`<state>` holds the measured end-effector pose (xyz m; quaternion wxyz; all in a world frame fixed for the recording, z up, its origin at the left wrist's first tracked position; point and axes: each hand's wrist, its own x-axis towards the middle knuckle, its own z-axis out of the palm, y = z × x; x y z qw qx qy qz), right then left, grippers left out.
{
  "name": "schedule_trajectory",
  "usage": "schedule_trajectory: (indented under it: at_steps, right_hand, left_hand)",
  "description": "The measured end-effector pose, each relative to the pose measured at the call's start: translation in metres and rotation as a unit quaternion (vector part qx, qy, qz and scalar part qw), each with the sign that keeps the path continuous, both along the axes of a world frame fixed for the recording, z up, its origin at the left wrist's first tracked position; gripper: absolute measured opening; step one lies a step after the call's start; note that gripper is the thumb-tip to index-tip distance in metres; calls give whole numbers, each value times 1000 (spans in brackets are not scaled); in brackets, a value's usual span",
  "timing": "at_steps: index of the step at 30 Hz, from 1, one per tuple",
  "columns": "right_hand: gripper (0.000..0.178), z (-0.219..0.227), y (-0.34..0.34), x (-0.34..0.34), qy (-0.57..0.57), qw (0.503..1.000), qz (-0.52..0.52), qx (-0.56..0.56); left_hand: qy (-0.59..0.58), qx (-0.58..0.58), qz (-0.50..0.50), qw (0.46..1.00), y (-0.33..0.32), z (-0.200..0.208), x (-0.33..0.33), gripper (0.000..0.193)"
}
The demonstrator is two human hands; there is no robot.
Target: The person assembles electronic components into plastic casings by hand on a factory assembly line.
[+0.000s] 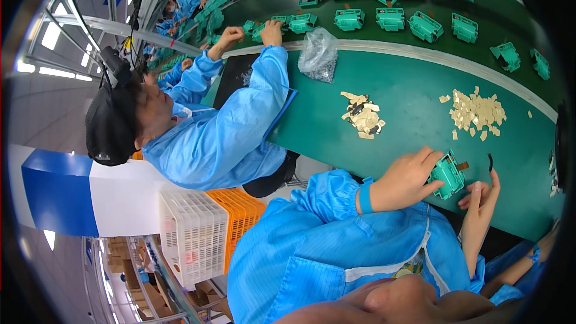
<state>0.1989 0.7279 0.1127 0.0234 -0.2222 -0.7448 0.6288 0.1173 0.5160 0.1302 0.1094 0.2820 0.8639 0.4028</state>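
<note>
left hand gripping a green plastic housing at the near edge of the green surface, right hand unclenched just beside it, a small black strip at its raised fingertip, cream pieces heaped beyond

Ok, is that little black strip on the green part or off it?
Off: the black strip is at a fingertip of the right hand, apart from the green part in the left hand.

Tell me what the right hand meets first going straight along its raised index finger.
The black strip, apparently touching the right hand; beyond it, probably the right side of the cream pile, though depth is unclear.
</note>
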Motion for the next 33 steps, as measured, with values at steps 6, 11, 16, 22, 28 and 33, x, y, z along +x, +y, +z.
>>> schedule_trajectory:
  at_steps: [6,11,16,22,28,33]
  right_hand:
    - [52,1,-18,1,40,998,-5,-48]
    - [45,-4,3,-12,84,996,-25,-33]
    - [13,-9,11,-19,116,986,-38,-117]
    - [6,-14,17,-16,66,959,-17,-274]
    - [12,-20,28,-18,23,948,50,-314]
    - [17,-16,28,-21,-11,956,80,-284]
  left_hand:
    - [27,23,61,997,7,-1,5,56]
    - [67,36,66,995,3,4,-9,56]
    - [132,76,-12,988,10,2,-10,61]
    - [90,29,-49,994,24,-11,-11,73]
    - [59,21,-97,993,23,-10,-14,70]
    - [22,46,-96,994,24,-13,-15,65]
